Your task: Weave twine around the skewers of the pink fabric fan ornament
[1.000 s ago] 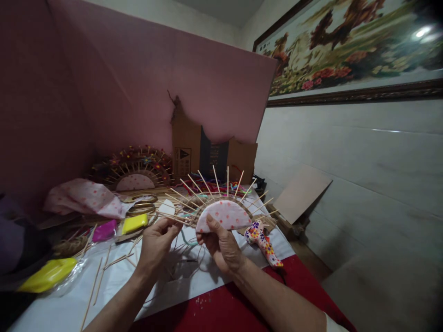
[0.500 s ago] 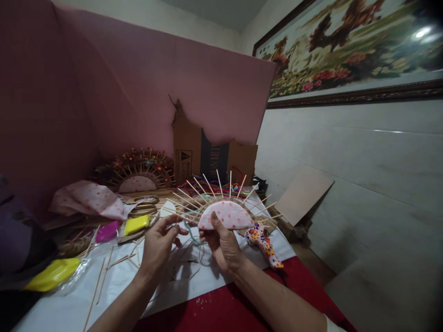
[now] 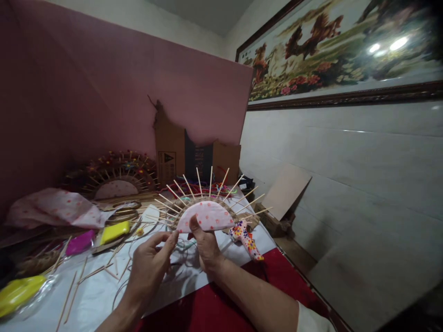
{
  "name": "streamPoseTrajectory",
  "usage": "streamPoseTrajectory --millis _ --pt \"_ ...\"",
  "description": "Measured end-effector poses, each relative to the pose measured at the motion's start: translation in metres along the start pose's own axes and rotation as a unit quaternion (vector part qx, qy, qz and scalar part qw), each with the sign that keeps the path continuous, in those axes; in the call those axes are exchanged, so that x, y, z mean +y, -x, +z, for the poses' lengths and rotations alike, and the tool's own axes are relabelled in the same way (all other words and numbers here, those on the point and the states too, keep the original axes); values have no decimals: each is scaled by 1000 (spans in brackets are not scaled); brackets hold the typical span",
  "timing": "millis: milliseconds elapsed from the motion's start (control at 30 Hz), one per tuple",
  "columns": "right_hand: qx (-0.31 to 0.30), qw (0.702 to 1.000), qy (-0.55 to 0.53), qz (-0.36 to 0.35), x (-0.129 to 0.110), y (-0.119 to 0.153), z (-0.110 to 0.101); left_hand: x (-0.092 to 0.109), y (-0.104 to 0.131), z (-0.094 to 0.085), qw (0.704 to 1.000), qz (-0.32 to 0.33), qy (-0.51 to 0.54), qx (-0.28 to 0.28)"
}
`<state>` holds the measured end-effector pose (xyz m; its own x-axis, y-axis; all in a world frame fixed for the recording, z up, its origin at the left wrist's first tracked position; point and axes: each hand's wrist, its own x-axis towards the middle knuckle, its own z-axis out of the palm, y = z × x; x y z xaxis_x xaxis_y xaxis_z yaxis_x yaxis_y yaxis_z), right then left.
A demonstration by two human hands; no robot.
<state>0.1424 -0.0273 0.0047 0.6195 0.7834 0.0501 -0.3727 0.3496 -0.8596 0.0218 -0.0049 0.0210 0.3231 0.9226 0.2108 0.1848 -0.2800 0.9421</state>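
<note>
A half-round craft piece (image 3: 211, 216), covered in white fabric with coral dots, is held upright over the table. Thin wooden sticks fan out from its curved edge, which has a twine-like brown border. My right hand (image 3: 207, 249) grips the straight lower edge, thumb across the front and fingers hidden behind. At the lower left corner, the thumb and forefinger of my left hand (image 3: 152, 258) pinch the piece. A flower-patterned stuffed fabric shape (image 3: 246, 240) lies just right of it. Thin cord (image 3: 185, 249) loops on the table beneath my hands.
Loose sticks (image 3: 74, 295), yellow packets (image 3: 115, 232) and a magenta packet (image 3: 80, 243) lie left. Behind them are dotted cloth (image 3: 57, 207), scissors (image 3: 126, 210) and a similar decorated half-round piece (image 3: 117, 188). Torn cardboard (image 3: 169, 152) stands at the back; a board (image 3: 287, 191) leans right.
My left hand has come in to the piece's lower left corner from beside the left sticks. The view has turned right, shifting everything leftward.
</note>
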Motion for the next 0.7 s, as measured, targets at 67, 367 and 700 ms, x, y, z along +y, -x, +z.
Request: streamPoseTrajectory --millis 67,367,700 --pt "8 1000 -2 7 0 -1 -1 3 -2 -4 997 53 -1 63" --pt "26 999 -22 -33 -4 0 -1 15 5 -12 984 115 45 130" --pt "-73 993 70 63 -8 22 6 8 2 12 799 -271 524 -119"
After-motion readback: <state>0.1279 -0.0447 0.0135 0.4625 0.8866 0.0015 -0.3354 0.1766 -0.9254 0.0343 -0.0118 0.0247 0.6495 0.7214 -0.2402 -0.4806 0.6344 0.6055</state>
